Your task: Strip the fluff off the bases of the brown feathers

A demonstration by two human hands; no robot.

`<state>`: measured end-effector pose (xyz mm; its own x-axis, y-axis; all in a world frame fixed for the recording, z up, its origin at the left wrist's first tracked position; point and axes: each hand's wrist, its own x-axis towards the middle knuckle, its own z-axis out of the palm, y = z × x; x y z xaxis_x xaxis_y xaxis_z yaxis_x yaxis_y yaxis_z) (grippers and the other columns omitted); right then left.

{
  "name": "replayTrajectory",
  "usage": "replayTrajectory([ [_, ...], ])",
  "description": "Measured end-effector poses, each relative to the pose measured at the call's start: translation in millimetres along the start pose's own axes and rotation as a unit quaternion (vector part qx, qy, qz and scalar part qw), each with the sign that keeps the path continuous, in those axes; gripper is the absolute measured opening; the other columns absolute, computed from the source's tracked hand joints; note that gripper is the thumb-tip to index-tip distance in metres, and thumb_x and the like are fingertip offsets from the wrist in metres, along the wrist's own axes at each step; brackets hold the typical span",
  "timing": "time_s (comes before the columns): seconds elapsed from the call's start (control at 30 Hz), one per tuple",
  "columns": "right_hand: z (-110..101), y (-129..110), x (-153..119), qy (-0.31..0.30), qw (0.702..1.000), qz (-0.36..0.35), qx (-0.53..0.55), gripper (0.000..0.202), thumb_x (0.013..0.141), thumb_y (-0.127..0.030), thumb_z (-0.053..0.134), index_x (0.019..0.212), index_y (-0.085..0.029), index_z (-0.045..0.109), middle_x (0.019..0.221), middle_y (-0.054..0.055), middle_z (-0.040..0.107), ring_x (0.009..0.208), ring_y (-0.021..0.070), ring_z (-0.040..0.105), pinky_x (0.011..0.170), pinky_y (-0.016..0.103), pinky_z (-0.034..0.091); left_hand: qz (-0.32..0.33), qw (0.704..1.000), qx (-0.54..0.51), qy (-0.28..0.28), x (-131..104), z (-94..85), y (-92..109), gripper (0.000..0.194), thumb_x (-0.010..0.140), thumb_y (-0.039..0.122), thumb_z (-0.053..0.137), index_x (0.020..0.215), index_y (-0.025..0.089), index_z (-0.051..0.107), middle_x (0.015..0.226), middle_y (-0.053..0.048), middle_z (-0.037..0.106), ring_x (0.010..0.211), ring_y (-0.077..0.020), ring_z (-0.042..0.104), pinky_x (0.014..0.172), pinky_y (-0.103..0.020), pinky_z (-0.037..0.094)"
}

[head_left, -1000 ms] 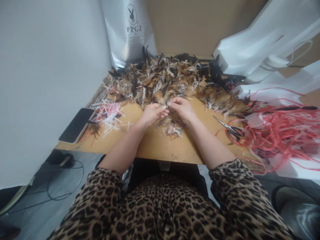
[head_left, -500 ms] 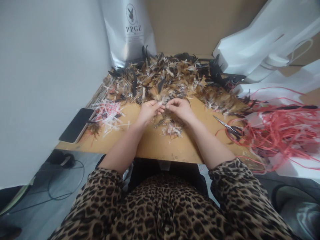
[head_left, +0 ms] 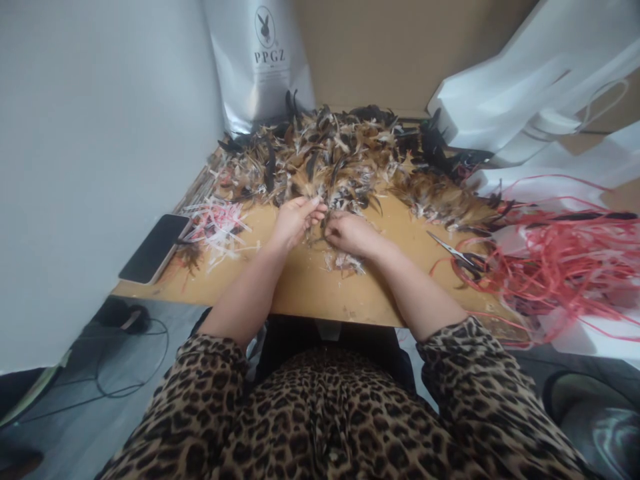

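In a pinch, the thumb and fingers of my left hand (head_left: 299, 219) close on the base of a brown feather (head_left: 304, 183), which fans out away from me. Just to its right and a little nearer my body, my right hand (head_left: 350, 233) is curled with its fingertips together; what they hold, if anything, is hidden. A big heap of brown and black feathers (head_left: 345, 143) lies directly beyond both hands. Under and beside the right hand is a small pile of feather scraps (head_left: 347, 262) on the wooden tabletop (head_left: 320, 293).
At left lie a phone (head_left: 155, 249) and shredded pink-white strips (head_left: 217, 223). Scissors (head_left: 463, 255) rest at right beside tangled red ribbon (head_left: 575, 267). A separate feather bundle (head_left: 450, 200) sits right of the heap. A silver bag (head_left: 265, 80) stands behind.
My right hand has drawn down toward me and slightly left, its fingers curling more. My left hand has shifted slightly left, still pinching.
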<state>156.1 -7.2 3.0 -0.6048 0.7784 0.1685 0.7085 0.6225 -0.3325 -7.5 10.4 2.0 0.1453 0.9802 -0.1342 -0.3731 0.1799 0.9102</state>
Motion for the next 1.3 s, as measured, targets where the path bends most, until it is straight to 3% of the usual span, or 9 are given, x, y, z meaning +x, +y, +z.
replayTrajectory([
  [0.17,-18,9,-4,0.180,0.983,-0.031,-0.028,0.019,0.087,-0.024,0.047,0.088,-0.019,0.065,0.093,0.009,0.061,0.090,0.0214,0.054,0.080,0.033,0.041,-0.020,0.999,-0.043,0.010,0,-1.2,6,0.010,0.080,0.021,0.067,0.080,0.012,0.063,0.074,-0.002,0.070,0.054,-0.0020,0.059,0.048,-0.011,0.042],
  [0.27,-23,16,-7,0.246,0.966,-0.035,-0.074,0.021,0.090,-0.027,0.044,0.091,-0.021,0.064,0.096,0.010,0.060,0.091,0.0222,0.052,0.080,0.036,0.040,-0.043,0.996,-0.074,0.001,2,-3.9,8,0.004,0.081,0.016,0.064,0.080,0.012,0.063,0.081,-0.003,0.071,0.055,-0.0019,0.060,0.046,-0.010,0.042],
  [0.53,-22,30,-10,0.293,0.945,-0.045,-0.137,0.023,0.092,-0.025,0.041,0.092,-0.023,0.064,0.097,0.008,0.059,0.091,0.0204,0.049,0.079,0.035,0.038,-0.171,0.974,-0.117,-0.096,-1,-9.2,11,0.004,0.085,0.012,0.058,0.083,0.012,0.061,0.081,-0.007,0.071,0.056,-0.0056,0.063,0.045,-0.010,0.046],
  [0.73,-16,32,-7,0.318,0.941,-0.050,-0.106,0.019,0.091,-0.026,0.046,0.090,-0.024,0.065,0.094,0.006,0.059,0.088,0.0192,0.051,0.077,0.035,0.040,-0.161,0.973,-0.112,-0.118,-4,-5.8,10,0.009,0.085,0.006,0.056,0.080,0.009,0.062,0.075,-0.005,0.070,0.054,-0.0032,0.062,0.048,-0.009,0.046],
  [0.87,-15,23,-4,0.388,0.922,-0.011,0.005,0.017,0.087,-0.033,0.053,0.092,-0.021,0.065,0.100,0.009,0.059,0.095,0.0211,0.054,0.079,0.037,0.044,-0.088,0.989,-0.075,-0.089,-2,-2.3,5,0.007,0.082,0.008,0.061,0.076,0.008,0.064,0.072,-0.005,0.070,0.055,-0.0027,0.061,0.051,-0.009,0.046],
  [0.97,-15,11,0,0.420,0.894,0.068,0.143,0.023,0.083,-0.042,0.058,0.084,-0.019,0.065,0.090,0.007,0.060,0.083,0.0186,0.055,0.072,0.034,0.045,-0.016,0.997,-0.037,-0.071,-1,0.5,3,0.008,0.078,0.014,0.067,0.073,0.009,0.065,0.071,-0.004,0.070,0.056,-0.0034,0.061,0.051,-0.011,0.045],
  [1.07,-11,0,4,0.337,0.866,0.154,0.337,0.032,0.076,-0.050,0.064,0.073,-0.018,0.063,0.068,0.001,0.058,0.063,0.0122,0.049,0.060,0.027,0.041,0.029,0.997,-0.008,-0.071,-2,2.7,2,0.013,0.074,0.020,0.072,0.071,0.009,0.066,0.073,-0.005,0.071,0.057,-0.0042,0.062,0.053,-0.013,0.045],
  [1.17,-5,-5,8,0.252,0.803,0.203,0.500,0.039,0.066,-0.054,0.071,0.068,-0.017,0.061,0.057,-0.002,0.055,0.053,0.0080,0.043,0.053,0.023,0.035,0.037,0.996,0.034,-0.077,-3,3.9,0,0.016,0.073,0.024,0.073,0.073,0.009,0.067,0.073,-0.006,0.072,0.057,-0.0048,0.062,0.054,-0.014,0.045],
  [1.3,0,-5,11,0.234,0.728,0.223,0.604,0.042,0.053,-0.051,0.080,0.061,-0.018,0.055,0.053,-0.004,0.054,0.047,0.0060,0.040,0.049,0.022,0.031,0.026,0.992,0.075,-0.096,-4,4.9,-3,0.019,0.073,0.027,0.073,0.077,0.008,0.070,0.071,-0.006,0.071,0.056,-0.0056,0.062,0.054,-0.015,0.045],
])
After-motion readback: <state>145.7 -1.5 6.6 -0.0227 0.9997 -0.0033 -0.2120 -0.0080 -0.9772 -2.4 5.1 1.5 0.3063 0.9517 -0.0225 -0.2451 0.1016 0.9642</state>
